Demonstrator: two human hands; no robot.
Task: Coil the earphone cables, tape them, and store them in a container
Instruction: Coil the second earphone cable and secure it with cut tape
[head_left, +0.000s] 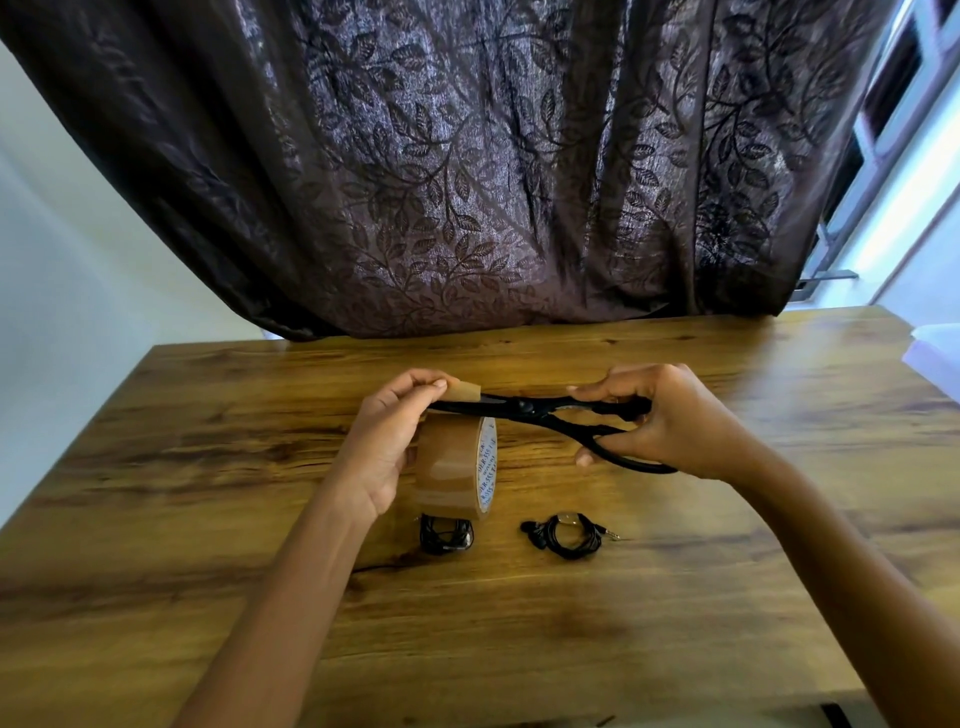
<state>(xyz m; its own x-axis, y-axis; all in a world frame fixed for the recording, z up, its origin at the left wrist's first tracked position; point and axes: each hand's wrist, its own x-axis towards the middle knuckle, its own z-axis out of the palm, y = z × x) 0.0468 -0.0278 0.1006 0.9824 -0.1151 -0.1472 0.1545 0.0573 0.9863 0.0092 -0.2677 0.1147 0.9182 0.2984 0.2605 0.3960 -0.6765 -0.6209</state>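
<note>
My left hand (387, 447) has its grip closed on the roll of brown packing tape (457, 467): the palm lies against the roll's side, and thumb and forefinger pinch the free end of the tape (465, 391) pulled up above it. My right hand (660, 415) has its grip clenched through the handles of the black scissors (530, 408). The handles are spread, and the blades reach to the drawn strip just below the pinch. Both are held above the wooden desk (675, 597). Nearer me on the desk lie two coiled black earphones, one (445, 535) just below the roll, the other (566, 535) to its right, apart. Behind the desk hangs a dark leaf-patterned curtain (467, 156). A window frame (893, 104) shows at right.
</note>
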